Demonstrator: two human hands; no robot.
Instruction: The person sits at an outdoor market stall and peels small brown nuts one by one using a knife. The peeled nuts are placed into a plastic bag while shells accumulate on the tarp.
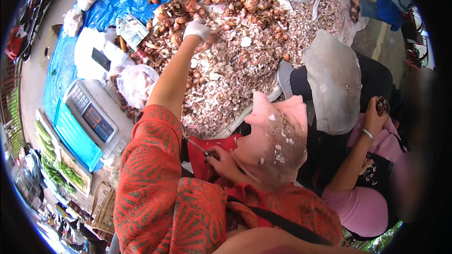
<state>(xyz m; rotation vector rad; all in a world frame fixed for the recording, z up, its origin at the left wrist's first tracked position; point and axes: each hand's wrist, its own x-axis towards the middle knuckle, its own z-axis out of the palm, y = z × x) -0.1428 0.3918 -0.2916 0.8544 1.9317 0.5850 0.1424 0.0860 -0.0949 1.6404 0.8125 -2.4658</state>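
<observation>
My left hand (196,30), in a white glove, reaches out over a heap of brown, ringed corms, which look like taro (183,7). Its fingertips are among the corms, and whether they grip one is not clear. Close to my body, my right hand (224,164) is bare and closed around the dark handle of a small knife (196,145), its thin blade pointing up and left. A pink cloth (279,141) with dirt stains and bits of peel covers my lap. Below the corms spreads a thick layer of pale and brown peelings (226,88).
At right sits a co-worker with a grey cloth (332,81) on the lap, whose hand (375,121) holds a dark corm. At left are a digital scale (92,113), a phone (101,59), bagged goods (137,81) and a blue tarp (113,3). Green vegetables (44,141) lie beyond the scale.
</observation>
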